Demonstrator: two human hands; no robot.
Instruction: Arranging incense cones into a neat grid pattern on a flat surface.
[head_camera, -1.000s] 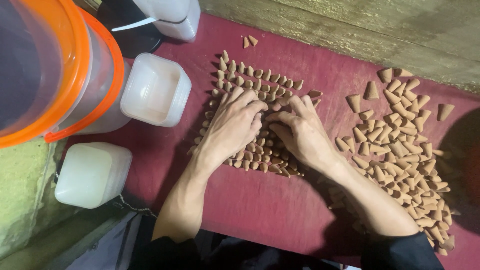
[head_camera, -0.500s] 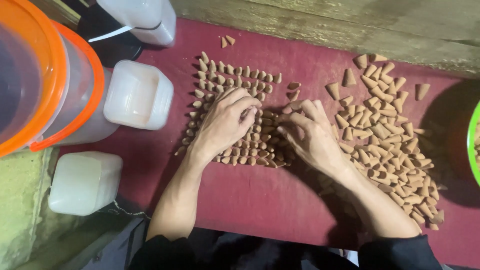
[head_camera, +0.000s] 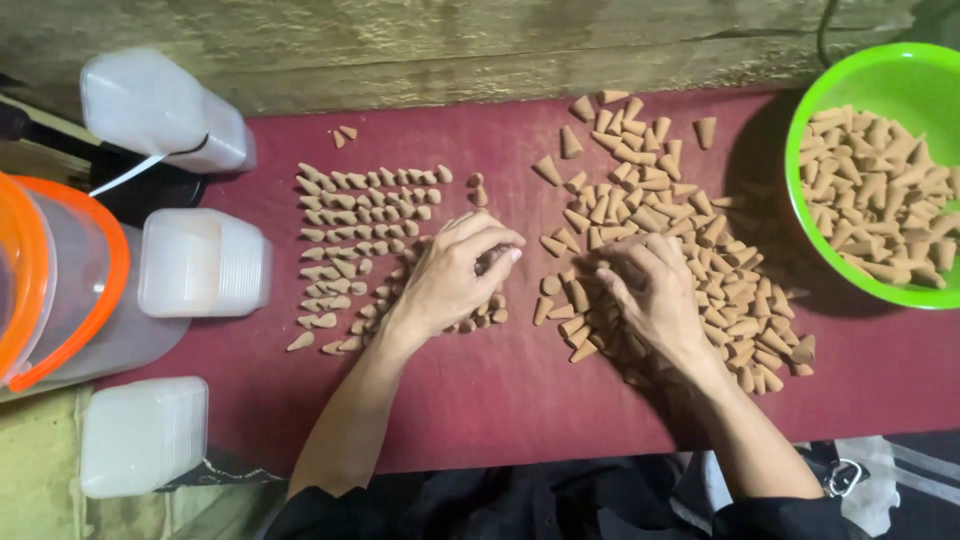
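Small tan cones lie in neat rows on the dark red cloth. My left hand rests at the right end of these rows, fingers curled around what look like a few cones. A loose heap of the same cones spreads to the right. My right hand lies palm down on the heap's near left part, fingers among the cones. Whether it holds any is hidden.
A bright green bowl full of cones sits at the far right. White plastic tubs and a clear container with an orange rim stand on the left. A rough wooden wall runs along the back.
The view has shifted right, bringing the green bowl in. My right hand moved from the rows onto the loose heap. My left hand slid to the rows' right end.
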